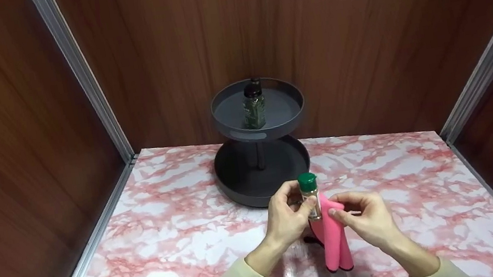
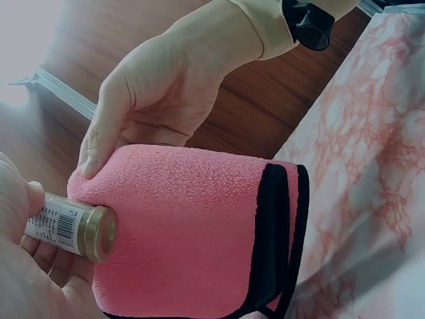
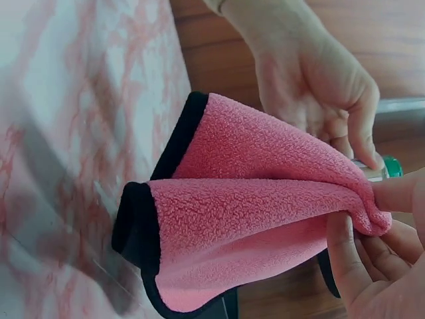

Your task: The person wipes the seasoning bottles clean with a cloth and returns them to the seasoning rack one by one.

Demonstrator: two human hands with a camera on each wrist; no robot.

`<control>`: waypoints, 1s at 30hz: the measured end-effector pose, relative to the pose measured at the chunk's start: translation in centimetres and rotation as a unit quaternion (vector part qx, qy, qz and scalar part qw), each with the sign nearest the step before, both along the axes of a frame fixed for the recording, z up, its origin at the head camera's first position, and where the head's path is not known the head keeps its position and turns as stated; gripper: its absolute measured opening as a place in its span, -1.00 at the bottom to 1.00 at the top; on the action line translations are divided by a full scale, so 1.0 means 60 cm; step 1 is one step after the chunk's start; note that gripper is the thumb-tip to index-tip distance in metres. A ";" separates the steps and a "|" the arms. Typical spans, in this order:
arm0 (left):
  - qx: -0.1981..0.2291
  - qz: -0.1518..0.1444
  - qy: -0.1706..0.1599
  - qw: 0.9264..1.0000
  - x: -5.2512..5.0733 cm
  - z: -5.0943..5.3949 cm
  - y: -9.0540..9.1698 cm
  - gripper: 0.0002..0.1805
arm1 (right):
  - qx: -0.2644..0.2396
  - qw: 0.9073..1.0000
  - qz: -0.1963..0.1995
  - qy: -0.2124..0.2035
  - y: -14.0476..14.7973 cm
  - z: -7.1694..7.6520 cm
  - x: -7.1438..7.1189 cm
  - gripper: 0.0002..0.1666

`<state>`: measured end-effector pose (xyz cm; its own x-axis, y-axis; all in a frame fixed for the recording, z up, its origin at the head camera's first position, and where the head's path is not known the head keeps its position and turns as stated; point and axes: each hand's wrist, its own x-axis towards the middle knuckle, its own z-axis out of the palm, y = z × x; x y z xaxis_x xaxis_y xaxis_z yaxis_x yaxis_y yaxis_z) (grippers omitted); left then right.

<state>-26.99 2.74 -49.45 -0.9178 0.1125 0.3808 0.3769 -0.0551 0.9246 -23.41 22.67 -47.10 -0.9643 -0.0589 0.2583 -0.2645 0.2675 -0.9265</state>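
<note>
My left hand point(image 1: 286, 215) grips a small clear spice jar point(image 1: 311, 199) with a green cap, held upright above the table. Its barcode label and base show in the left wrist view, where the jar point(image 2: 70, 226) is close against the cloth. A folded pink cloth point(image 1: 333, 238) with black edging hangs from my right hand point(image 1: 369, 215), pinched near its top between thumb and fingers. In the right wrist view the cloth point(image 3: 252, 193) droops in folds and covers most of the jar; the green cap point(image 3: 393, 166) peeks out behind it.
Behind the hands stands a dark two-tier round stand point(image 1: 239, 191). Its upper tray point(image 1: 284, 129) bears a dark-capped glass bottle point(image 1: 254, 108), with another dark cap behind it. Wood-grain panels point(image 1: 308, 26) enclose the red-and-white marbled table point(image 1: 170, 247) at the back and sides.
</note>
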 end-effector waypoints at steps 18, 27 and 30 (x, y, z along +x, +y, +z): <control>-0.030 0.052 0.014 0.998 -0.013 -0.032 -0.048 -0.66 | -0.034 0.998 -0.045 -0.005 0.011 0.004 -0.004 -0.81; -0.057 0.097 0.011 0.994 -0.026 -0.063 -0.086 -0.66 | -0.045 0.997 -0.052 -0.028 0.020 0.003 -0.008 -0.75; -0.066 0.106 0.011 0.992 -0.030 -0.073 -0.096 -0.66 | -0.056 0.996 -0.057 -0.047 0.022 0.002 -0.011 -0.72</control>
<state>-28.76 -3.04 -53.85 -0.9180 -0.0323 0.3952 0.3867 0.1483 0.9102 -24.06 24.02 -47.00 -0.9832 0.0757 0.1661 -0.1500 0.1835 -0.9715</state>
